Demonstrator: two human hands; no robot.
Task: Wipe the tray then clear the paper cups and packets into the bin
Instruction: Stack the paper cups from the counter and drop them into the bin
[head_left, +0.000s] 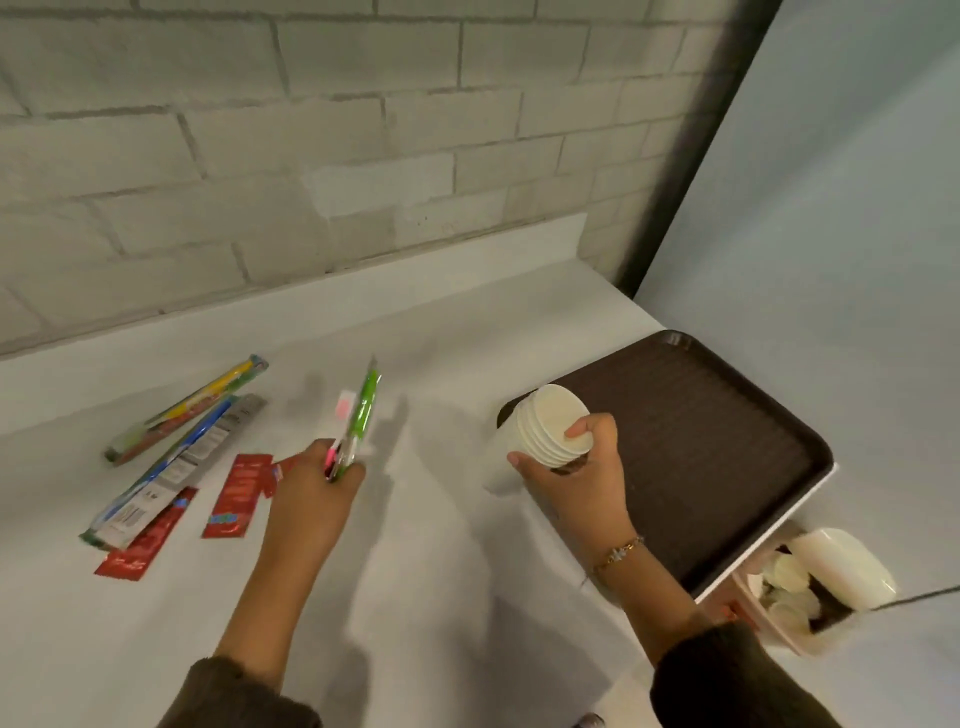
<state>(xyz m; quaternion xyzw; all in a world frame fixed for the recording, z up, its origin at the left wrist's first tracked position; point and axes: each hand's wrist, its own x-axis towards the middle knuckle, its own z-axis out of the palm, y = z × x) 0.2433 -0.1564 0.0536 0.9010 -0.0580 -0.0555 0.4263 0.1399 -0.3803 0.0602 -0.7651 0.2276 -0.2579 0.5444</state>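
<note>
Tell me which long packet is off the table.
The green packet, upright in the left hand; the yellow packet and the blue packet lie flat on the table farther left.

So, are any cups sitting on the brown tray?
No, the tray shows nothing standing on it; the right hand grips the stack of paper cups at its edge.

1. Dark brown rectangular plastic tray (717, 447) lies at the white table's (426, 545) right edge
2. Pale plastic bin (789, 644) sits below its near corner
3. Right hand (587, 483) holds white paper cup stack (545, 431) at the tray's left end
4. Flat red sachets (236, 493) and long plastic toothbrush packets (182, 452) lie left; left hand (311, 493) holds a green packet (363, 410) just right of them
</note>
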